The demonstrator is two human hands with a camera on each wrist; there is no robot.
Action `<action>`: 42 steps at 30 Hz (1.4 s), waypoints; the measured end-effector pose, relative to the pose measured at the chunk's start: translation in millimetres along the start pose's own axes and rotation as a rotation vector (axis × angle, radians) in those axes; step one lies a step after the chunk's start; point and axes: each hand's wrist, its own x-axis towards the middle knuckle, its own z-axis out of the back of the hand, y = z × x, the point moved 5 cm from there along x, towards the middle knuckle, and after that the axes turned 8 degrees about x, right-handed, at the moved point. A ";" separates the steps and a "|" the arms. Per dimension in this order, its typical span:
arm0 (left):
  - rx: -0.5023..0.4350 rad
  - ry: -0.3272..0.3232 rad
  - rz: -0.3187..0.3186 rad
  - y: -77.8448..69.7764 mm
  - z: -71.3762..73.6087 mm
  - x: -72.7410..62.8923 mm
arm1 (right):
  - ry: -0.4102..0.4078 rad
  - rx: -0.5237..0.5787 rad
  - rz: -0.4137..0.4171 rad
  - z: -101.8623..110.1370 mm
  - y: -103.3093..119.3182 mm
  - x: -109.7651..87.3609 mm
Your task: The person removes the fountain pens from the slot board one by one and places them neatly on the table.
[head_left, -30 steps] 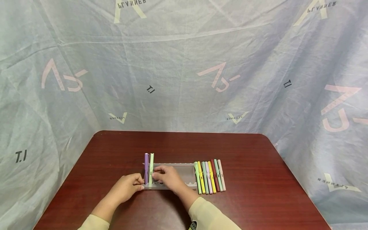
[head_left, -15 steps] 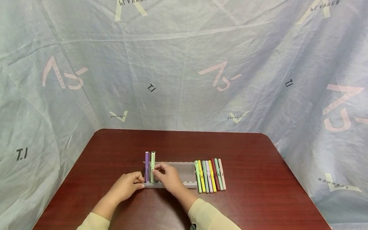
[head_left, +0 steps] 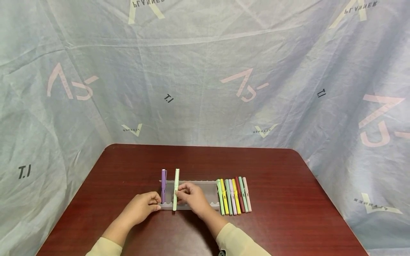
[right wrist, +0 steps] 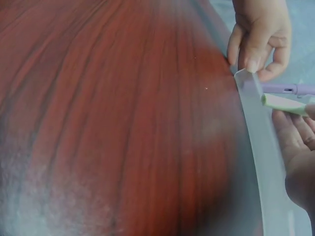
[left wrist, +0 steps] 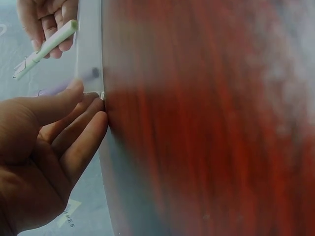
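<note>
A clear pen tray (head_left: 205, 184) with notched edges lies across the table. My left hand (head_left: 145, 206) pinches its near left corner between thumb and fingers; the left wrist view shows that hand (left wrist: 54, 142) at the tray's end. A purple pen (head_left: 163, 186) rests in the leftmost notches. Just right of it, a light green pen (head_left: 176, 190) is held over the tray by my right hand (head_left: 193, 199), pinched between thumb and fingers. In the left wrist view the light green pen (left wrist: 47, 49) is raised off the tray at a slant.
Right of the tray, several capped pens (head_left: 235, 196) in green, yellow, lilac, dark red and pink lie side by side on the dark red wooden table (head_left: 282, 199). A pale grey printed cloth (head_left: 198, 78) hangs around the table's back and sides.
The light green pen has come up out of its notches beside the purple pen and moved right and toward me with my right hand. It has turned about its length. My left hand stays put.
</note>
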 end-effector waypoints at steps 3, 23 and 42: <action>0.006 -0.006 -0.004 0.0 -0.7 -0.4 | 0.002 -0.002 0.002 1.3 -3.3 -0.5; 0.050 -0.081 -0.050 -1.7 2.9 4.2 | 0.033 0.034 -0.002 -4.3 15.7 -10.5; -0.099 0.027 -0.121 9.8 -2.6 7.2 | 0.072 0.052 -0.013 7.3 -6.1 -2.1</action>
